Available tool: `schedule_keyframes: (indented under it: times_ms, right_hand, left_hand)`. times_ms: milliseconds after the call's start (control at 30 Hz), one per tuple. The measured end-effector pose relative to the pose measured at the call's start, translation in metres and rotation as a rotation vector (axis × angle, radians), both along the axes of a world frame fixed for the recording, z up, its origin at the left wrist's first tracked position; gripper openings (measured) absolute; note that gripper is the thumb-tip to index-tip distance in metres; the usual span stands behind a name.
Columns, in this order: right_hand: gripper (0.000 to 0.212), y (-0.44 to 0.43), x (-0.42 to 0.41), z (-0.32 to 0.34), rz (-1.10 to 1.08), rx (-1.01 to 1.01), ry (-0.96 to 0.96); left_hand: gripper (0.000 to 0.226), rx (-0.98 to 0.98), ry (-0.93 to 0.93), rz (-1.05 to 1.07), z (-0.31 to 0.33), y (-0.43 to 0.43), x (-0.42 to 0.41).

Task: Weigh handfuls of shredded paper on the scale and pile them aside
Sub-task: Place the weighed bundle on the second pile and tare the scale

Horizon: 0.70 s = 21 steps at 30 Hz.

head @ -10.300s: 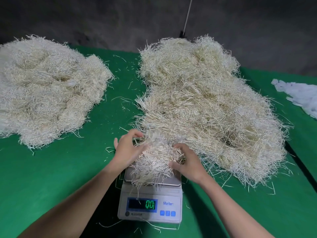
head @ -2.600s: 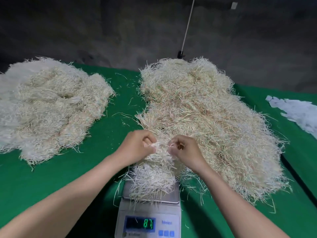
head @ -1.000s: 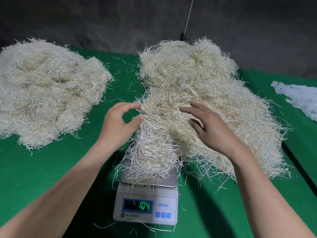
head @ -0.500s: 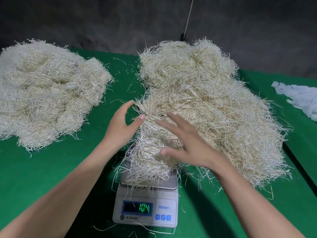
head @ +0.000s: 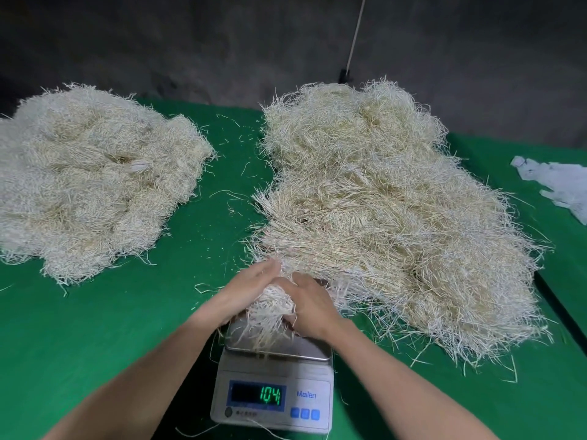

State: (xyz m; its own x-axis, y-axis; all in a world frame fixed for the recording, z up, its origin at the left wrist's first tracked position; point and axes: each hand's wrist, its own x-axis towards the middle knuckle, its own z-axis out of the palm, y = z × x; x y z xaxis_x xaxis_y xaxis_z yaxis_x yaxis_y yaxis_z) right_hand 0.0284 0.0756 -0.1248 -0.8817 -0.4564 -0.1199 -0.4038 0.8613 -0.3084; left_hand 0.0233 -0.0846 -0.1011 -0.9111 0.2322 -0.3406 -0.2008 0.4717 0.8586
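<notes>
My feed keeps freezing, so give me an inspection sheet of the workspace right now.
Surface: green table cloth, loose strands scattered on it.
Job's things: scale showing 104, handful of shredded paper on its pan; large pile behind it, second pile at left.
Clutter: white scraps at the far right edge.
Hands: left hand presses the handful's side, right hand curls over it.
Cables: thin white cord hanging behind the table.
Surroundings: dark grey wall.

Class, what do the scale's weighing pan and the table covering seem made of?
The flat silver weighing pan looks like metal, perhaps stainless steel: grey, dully reflective. The green table covering looks like matte felt or cloth: no shine.
</notes>
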Motion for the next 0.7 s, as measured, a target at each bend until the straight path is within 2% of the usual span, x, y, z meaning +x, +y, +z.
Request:
schedule_keyframes:
  times_ms: [67, 100, 167, 233, 267, 367, 400, 433, 500, 533, 600, 667, 700]
  right_hand:
    - [0.076, -0.001, -0.007, 0.013, -0.072, -0.138, 0.039]
    - [0.074, -0.002, -0.011, 0.021, -0.089, -0.194, 0.075]
    - [0.073, -0.007, -0.017, 0.043, -0.093, -0.322, 0.15]
    - [0.077, -0.007, -0.02, 0.068, -0.108, -0.528, 0.147]
    - [0.081, -0.003, -0.021, 0.079, -0.112, -0.621, 0.125]
    - [0.089, 0.018, -0.015, 0.092, -0.142, -0.778, 0.161]
    - [0.089, 0.023, -0.011, 0.092, -0.179, -0.863, 0.13]
    - [0.091, 0.025, -0.007, 0.094, -0.224, -0.985, 0.061]
    - [0.084, 0.025, -0.009, 0.097, -0.324, -1.198, -0.006]
    - [0.073, 0.028, -0.018, 0.103, -0.415, -1.233, 0.019]
    - [0.056, 0.039, -0.038, 0.115, -0.565, -1.201, 0.043]
    - [0.051, 0.043, -0.05, 0.115, -0.592, -1.194, 0.003]
    - [0.05, 0.037, -0.046, 0.109, -0.553, -1.185, -0.011]
  left_hand:
    - [0.092, 0.058, 0.052, 0.05, 0.003, 0.007, 0.006]
    - [0.09, 0.149, 0.049, 0.126, 0.01, 0.017, 0.006]
    - [0.084, 0.428, -0.007, 0.358, 0.03, 0.039, -0.002]
    - [0.064, 0.713, -0.033, 0.584, 0.052, 0.056, -0.017]
    - [0.058, 0.779, -0.024, 0.658, 0.062, 0.061, -0.025]
    - [0.064, 0.779, 0.03, 0.765, 0.081, 0.07, -0.043]
    - [0.057, 0.757, 0.081, 0.784, 0.083, 0.075, -0.045]
    - [0.041, 0.735, 0.174, 0.774, 0.084, 0.081, -0.045]
    - [0.006, 0.603, 0.31, 0.637, 0.083, 0.103, -0.033]
    - [0.006, 0.58, 0.315, 0.566, 0.075, 0.114, -0.026]
    - [0.012, 0.705, 0.185, 0.503, 0.066, 0.131, -0.013]
    - [0.018, 1.035, -0.093, 0.502, 0.074, 0.133, -0.02]
    - [0.029, 1.169, -0.183, 0.544, 0.08, 0.129, -0.027]
